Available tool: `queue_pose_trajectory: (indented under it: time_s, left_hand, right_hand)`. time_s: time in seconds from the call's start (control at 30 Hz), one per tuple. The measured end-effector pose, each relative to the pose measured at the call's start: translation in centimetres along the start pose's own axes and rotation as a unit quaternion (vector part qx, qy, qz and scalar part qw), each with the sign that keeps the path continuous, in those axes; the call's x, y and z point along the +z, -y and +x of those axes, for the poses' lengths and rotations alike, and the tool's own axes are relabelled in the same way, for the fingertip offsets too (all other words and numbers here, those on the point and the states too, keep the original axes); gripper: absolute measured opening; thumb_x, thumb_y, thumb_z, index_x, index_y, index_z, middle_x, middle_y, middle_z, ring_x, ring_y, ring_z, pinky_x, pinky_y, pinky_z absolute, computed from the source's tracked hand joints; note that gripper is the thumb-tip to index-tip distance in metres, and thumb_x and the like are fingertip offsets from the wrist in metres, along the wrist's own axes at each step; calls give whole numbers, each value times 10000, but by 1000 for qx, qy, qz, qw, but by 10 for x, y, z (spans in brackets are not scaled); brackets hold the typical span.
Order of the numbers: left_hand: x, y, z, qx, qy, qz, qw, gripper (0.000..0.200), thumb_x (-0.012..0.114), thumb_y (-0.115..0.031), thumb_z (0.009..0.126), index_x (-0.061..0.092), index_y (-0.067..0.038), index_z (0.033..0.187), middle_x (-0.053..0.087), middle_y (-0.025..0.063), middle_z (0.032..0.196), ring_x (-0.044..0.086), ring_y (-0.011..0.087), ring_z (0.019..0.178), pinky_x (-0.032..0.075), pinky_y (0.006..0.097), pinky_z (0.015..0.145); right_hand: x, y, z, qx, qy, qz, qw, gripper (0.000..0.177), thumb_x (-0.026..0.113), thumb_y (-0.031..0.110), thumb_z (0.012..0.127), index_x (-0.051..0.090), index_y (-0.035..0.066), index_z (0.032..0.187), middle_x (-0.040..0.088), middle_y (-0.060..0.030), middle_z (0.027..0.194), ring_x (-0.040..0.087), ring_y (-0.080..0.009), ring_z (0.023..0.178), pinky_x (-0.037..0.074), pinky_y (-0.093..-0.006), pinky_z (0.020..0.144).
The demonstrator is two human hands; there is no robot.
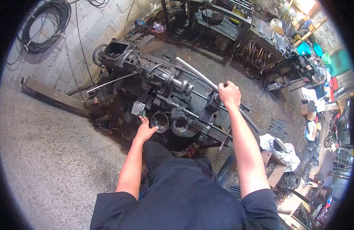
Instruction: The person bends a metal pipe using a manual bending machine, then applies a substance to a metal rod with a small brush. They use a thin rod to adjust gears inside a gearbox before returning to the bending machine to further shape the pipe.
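Observation:
My left hand (145, 131) reaches to a small grey switch box (138, 108) with a green part on its lower edge. The fingertips are at that green part, and the thumb sticks out by the rim of a round metal bowl (160, 122). My right hand (229, 94) is closed around a long metal bar (196, 73), pale at its far end, which slants across the machine. Beneath both hands is a greasy lathe-like machine (173, 82) with a ribbed spindle and parallel rods. A second round container (179, 124) holds dark shavings.
A thin rod (113, 81) juts from the machine's left side. Coiled black cable (44, 27) hangs on the block wall. A metal channel (54, 96) lies at left. Stacked rods (266, 30) and a white sack (280, 149) stand right, with bars (277, 127) on the floor.

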State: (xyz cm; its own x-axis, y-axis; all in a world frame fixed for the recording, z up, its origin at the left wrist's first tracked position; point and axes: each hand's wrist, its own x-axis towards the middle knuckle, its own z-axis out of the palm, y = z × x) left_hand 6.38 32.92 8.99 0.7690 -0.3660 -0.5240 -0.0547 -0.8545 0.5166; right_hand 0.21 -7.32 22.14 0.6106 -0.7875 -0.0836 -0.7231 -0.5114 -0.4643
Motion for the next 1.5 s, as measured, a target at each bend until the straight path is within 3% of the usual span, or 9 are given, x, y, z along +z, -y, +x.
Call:
queue_pose_trajectory:
  time_s: [0.3, 0.77, 1.03, 1.5]
  left_hand:
    - [-3, -11, -10, -25, 6, 52, 998, 1033, 680, -398, 818, 70, 81, 1501, -70, 304, 1562, 376, 415, 1359, 346, 401, 1120]
    - [-6, -13, -10, -36, 15, 97, 995, 1013, 667, -429, 824, 107, 75, 1502, -37, 305, 1567, 425, 411, 1329, 377, 428, 1094]
    - [0, -10, -10, -23, -27, 90, 995, 989, 678, -424, 807, 172, 82, 1491, 29, 314, 1563, 456, 412, 1303, 389, 414, 1081]
    - [-1, -6, -10, -13, -22, 87, 996, 1017, 702, -403, 783, 154, 64, 1501, 26, 306, 1567, 472, 411, 1288, 401, 426, 1072]
  right_hand:
    - [3, 0, -4, -13, -29, -12, 999, 407, 532, 377, 833, 713, 63, 1019, 691, -240, 990, 663, -405, 977, 515, -476, 881]
    - [3, -3, -8, -11, -38, -34, 999, 394, 523, 383, 850, 717, 82, 1015, 696, -223, 981, 668, -397, 962, 518, -474, 876]
    - [2, -9, -3, -15, -30, -27, 999, 422, 520, 386, 848, 709, 54, 1027, 687, -246, 990, 664, -401, 975, 518, -474, 878]
    - [1, -11, -5, -17, -35, -31, 999, 410, 524, 384, 846, 715, 63, 1014, 690, -247, 971, 667, -407, 957, 520, -476, 868]
